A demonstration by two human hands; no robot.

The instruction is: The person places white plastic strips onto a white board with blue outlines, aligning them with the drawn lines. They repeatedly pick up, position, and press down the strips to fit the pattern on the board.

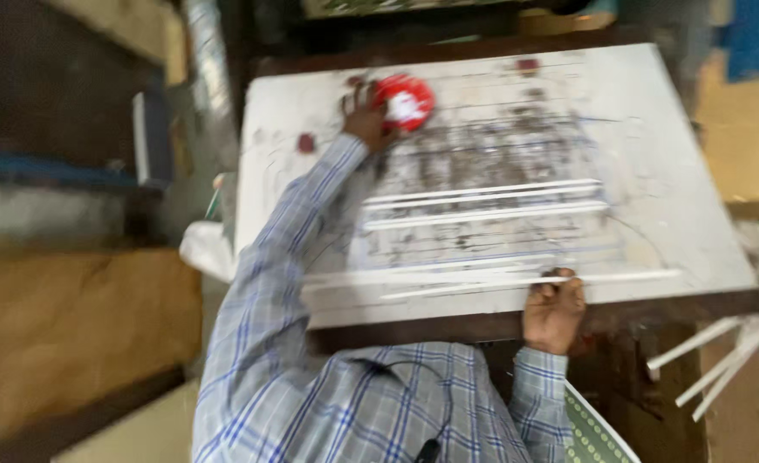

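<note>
My left hand (pixel 364 116) reaches far up the white surface (pixel 671 171), grip curled on a red round tin (pixel 405 101), while my right hand (pixel 554 310) pinches a thin white strip (pixel 517 280) at the near edge, others already lying laid out.

Dim, even indoor light, heavy motion blur throughout, no sharp edges anywhere.

The left hand (pixel 364 116) rests at the desk's (pixel 680 206) far edge, touching a round container (pixel 403 101). The right hand (pixel 554 309) grips the near edge, beside thin strips (pixel 482 201) lying across the desk.
</note>
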